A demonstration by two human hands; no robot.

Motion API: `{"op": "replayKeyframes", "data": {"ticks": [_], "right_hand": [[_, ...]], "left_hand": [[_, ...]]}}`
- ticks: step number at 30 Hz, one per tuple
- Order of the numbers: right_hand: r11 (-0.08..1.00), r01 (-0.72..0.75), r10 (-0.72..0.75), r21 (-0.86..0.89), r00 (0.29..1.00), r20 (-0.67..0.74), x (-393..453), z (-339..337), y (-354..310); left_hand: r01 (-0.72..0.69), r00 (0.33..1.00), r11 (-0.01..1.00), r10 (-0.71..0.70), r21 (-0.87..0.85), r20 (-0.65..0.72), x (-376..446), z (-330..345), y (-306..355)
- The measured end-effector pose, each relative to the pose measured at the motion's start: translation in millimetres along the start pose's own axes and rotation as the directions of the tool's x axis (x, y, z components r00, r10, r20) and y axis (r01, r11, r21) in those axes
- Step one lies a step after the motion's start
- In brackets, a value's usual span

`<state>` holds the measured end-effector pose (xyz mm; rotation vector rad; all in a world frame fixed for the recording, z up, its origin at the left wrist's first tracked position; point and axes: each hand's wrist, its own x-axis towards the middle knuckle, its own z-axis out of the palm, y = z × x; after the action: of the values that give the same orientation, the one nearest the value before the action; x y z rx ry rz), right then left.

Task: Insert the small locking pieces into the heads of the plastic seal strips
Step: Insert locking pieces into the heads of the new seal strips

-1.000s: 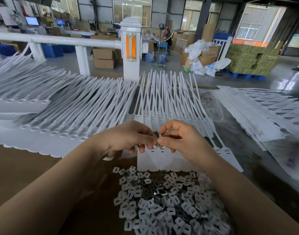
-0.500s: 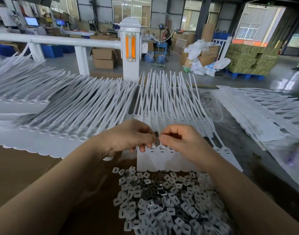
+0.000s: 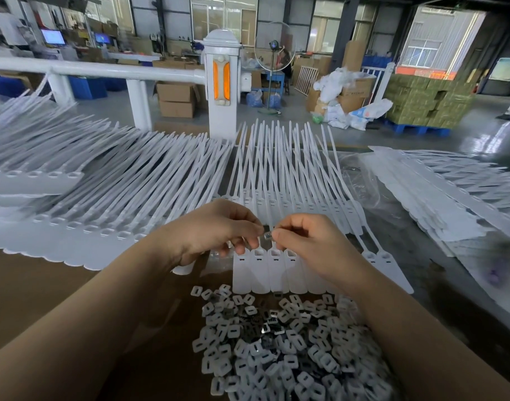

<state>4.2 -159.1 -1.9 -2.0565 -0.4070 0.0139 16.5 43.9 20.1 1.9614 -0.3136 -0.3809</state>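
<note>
A row of white plastic seal strips lies in front of me, flat tags toward me and long tails fanning away. My left hand and my right hand meet fingertip to fingertip just above the strip heads. Between them a small grey locking piece is pinched; both hands touch it. A heap of small white and dark locking pieces spreads on the brown table near me, between my forearms.
More rows of white seal strips cover the table at the left, and another stack lies on clear plastic at the right. A white rail and post stand beyond the table. Cartons and bags sit on the factory floor behind.
Both hands stayed together over the strip heads, shifting only slightly. The small locking piece now shows between the fingertips.
</note>
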Motion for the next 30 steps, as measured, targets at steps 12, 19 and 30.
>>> {"op": "replayKeyframes", "data": {"ticks": [12,19,30], "right_hand": [[0.977,-0.077,0.075,-0.197,0.997,-0.015,4,3,6],[0.944,-0.108,0.121,-0.311,0.992,0.023,3,7,10],[0.945,-0.106,0.12,-0.311,0.992,0.026,3,9,8]], "left_hand": [[0.033,0.984,0.979,0.003,0.201,-0.178,4,8,-5],[0.096,0.968,0.905,0.012,0.414,-0.252,9,18,-11],[0.085,0.973,0.837,0.048,0.541,-0.228,10,20,-13]]}}
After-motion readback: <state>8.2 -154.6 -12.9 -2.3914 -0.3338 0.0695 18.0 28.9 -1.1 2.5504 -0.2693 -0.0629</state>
